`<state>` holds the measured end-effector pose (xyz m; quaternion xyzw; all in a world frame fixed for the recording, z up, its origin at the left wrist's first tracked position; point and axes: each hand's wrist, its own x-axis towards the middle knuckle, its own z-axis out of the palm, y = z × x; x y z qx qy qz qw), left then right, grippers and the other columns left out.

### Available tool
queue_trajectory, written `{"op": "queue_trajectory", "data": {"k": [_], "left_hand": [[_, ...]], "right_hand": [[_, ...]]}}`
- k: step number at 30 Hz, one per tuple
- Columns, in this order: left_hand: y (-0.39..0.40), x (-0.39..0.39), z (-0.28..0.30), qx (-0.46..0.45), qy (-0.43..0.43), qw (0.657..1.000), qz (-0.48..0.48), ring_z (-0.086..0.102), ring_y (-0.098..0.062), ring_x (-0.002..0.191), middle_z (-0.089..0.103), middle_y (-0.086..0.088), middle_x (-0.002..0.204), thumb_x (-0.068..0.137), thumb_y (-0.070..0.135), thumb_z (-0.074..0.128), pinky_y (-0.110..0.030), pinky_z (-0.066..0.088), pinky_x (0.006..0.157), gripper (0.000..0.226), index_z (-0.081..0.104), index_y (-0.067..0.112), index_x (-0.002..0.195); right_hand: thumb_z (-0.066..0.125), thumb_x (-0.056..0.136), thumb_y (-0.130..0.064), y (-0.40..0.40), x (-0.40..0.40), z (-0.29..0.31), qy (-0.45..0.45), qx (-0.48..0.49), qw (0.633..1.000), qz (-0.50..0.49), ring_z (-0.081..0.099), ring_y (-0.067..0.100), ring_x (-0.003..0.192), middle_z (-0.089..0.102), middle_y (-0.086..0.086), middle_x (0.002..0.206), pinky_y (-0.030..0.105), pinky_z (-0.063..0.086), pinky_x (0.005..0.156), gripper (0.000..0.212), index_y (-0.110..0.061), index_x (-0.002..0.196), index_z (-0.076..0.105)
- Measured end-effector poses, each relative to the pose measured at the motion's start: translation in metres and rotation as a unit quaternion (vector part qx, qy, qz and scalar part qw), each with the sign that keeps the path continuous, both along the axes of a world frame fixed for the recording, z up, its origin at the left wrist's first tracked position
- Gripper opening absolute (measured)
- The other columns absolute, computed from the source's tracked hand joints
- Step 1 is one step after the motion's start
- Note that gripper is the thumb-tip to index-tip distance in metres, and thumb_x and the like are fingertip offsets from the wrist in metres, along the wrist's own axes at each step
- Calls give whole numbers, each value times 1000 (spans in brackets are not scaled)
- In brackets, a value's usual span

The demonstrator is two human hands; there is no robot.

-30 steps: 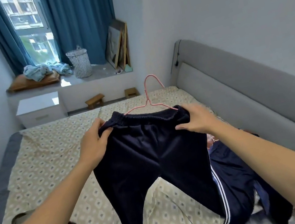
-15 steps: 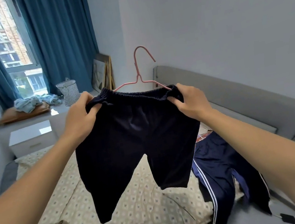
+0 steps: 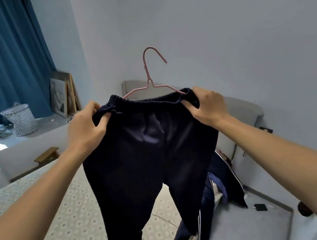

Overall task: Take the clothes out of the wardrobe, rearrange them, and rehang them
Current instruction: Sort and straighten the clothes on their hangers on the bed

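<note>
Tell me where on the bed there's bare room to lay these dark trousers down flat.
The patterned sheet lies bare under the left forearm, between the window-side edge and the hanging dark trousers. It is crowded on the headboard side, where the striped navy garment sprawls, and at the near left corner, where other things show. Both hands, left and right, grip the waistband.

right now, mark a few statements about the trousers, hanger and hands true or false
1. Both hands grip the dark navy trousers at the waistband. True: the left hand holds one end, the right hand the other.
2. The hanger is blue. False: it is pink.
3. The trousers lie flat on the bed. False: they hang in the air above it.
4. The hanger's hook points up above the waistband. True.
5. The mesh basket stands on the bed. False: it stands on the window ledge.
</note>
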<state>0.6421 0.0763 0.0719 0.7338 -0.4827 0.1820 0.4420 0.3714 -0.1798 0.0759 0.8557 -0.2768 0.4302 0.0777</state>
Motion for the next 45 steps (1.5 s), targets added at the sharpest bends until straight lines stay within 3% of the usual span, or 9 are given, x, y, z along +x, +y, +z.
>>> {"op": "queue_trajectory", "data": {"k": [4,8,15,21,27,34,39,45], "left_hand": [[-20,-12,-25,22,21,999,-34,57,-27,73,59,4,75,96,33,68,-43,45,63,20,49,27,92],[-43,-20,-48,47,31,997,-45,58,-26,71,60,5,73,96,34,69,-44,46,62,21,50,25,90],[-106,-18,-94,101,39,993,-47,58,-26,71,61,6,72,94,36,69,-45,49,64,25,48,25,88],[-193,3,-131,140,50,989,-24,55,-22,70,58,10,72,92,36,70,-40,41,62,26,48,25,86],[-299,19,-159,164,66,982,61,56,-21,76,60,11,78,92,37,70,-39,41,64,23,50,27,87],[-367,22,-178,213,85,963,140,55,-20,77,60,10,82,96,44,66,-36,37,60,22,51,29,89],[-379,15,-182,256,98,942,195,55,-21,77,56,13,78,97,46,63,-36,35,57,26,49,28,85],[-383,-12,-181,248,91,936,231,56,-22,76,60,11,79,97,48,63,-36,35,56,26,51,27,87]], "right_hand": [[61,95,-54,-10,-25,-26,15,19,1000,-10,52,24,62,54,-7,72,34,38,54,37,-19,89,56],[59,97,-55,-31,-40,-51,31,35,999,-12,51,22,60,54,-6,72,35,41,53,38,-19,86,52],[64,96,-51,-95,-38,-88,64,62,996,-27,45,20,59,47,-9,69,32,30,55,40,-22,80,41],[63,96,-53,-196,-12,-138,85,95,992,3,50,24,60,50,-8,68,37,40,53,40,-22,79,43],[67,94,-50,-321,35,-177,95,119,987,56,38,20,59,42,-11,66,33,28,56,43,-23,77,39],[67,95,-50,-433,87,-198,139,140,971,138,37,18,60,41,-12,67,32,26,57,42,-26,78,36],[66,95,-51,-468,114,-209,149,149,957,200,38,16,61,38,-14,68,31,28,59,41,-31,80,34],[64,95,-53,-484,103,-206,159,151,946,237,40,16,63,43,-13,70,32,30,60,40,-29,80,36]]}}
